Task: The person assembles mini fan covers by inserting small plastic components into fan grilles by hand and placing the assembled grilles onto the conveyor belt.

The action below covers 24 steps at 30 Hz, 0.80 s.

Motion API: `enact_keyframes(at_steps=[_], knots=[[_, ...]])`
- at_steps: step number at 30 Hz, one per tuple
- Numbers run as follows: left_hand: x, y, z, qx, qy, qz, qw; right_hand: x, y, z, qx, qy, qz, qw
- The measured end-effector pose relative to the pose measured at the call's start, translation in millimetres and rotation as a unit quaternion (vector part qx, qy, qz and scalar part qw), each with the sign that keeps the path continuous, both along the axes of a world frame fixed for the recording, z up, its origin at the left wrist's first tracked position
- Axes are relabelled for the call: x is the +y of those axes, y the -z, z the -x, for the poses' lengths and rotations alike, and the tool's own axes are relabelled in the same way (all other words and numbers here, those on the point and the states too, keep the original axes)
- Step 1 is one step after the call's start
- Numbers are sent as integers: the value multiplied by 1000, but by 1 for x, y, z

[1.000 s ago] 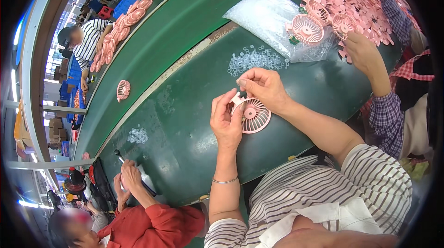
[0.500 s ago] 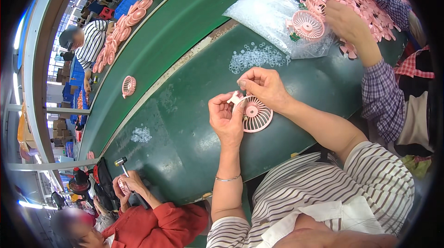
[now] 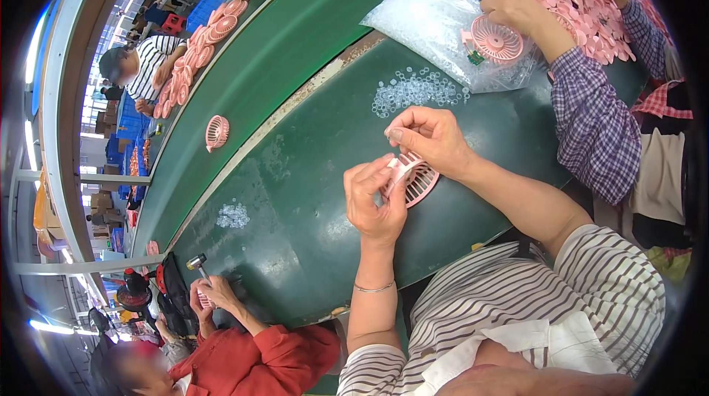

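Note:
My left hand grips a round pink fan housing with slotted ribs, holding it tilted a little above the green table. Its fingers are closed round the small joint at the housing's edge. Just above, my right hand is closed in a pinch, thumb against fingertips. Whatever is in that pinch, if anything, is too small to make out. A loose heap of small clear rings lies beyond my right hand.
A plastic bag of clear rings lies at the far right, with another fan housing on it under a co-worker's hand. Pink parts are heaped behind. At left, another co-worker holds a hammer. A pink housing sits on the green belt.
The fan housing in my left hand has turned from nearly face-on to a steeper tilt. My right hand stays pinched close by. The right co-worker's hand has shifted left over the other housing.

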State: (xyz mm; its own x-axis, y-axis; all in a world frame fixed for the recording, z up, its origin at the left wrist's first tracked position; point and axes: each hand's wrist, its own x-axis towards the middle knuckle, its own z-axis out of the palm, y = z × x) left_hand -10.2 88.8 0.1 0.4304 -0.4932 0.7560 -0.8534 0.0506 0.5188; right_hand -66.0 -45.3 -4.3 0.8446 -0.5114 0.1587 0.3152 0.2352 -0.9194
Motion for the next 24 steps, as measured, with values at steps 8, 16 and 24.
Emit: enact_keyframes(at_steps=[8,16,24], knots=[[-2,-8,7,-96,-37,-5,995,-6,7,-3,17,-9,-21,1000],[-6,-6,7,-61,-37,4,997,-8,7,-3,15,-7,-46,999],[-3,7,-15,634,157,79,753,-19,17,-5,93,-12,-142,985]])
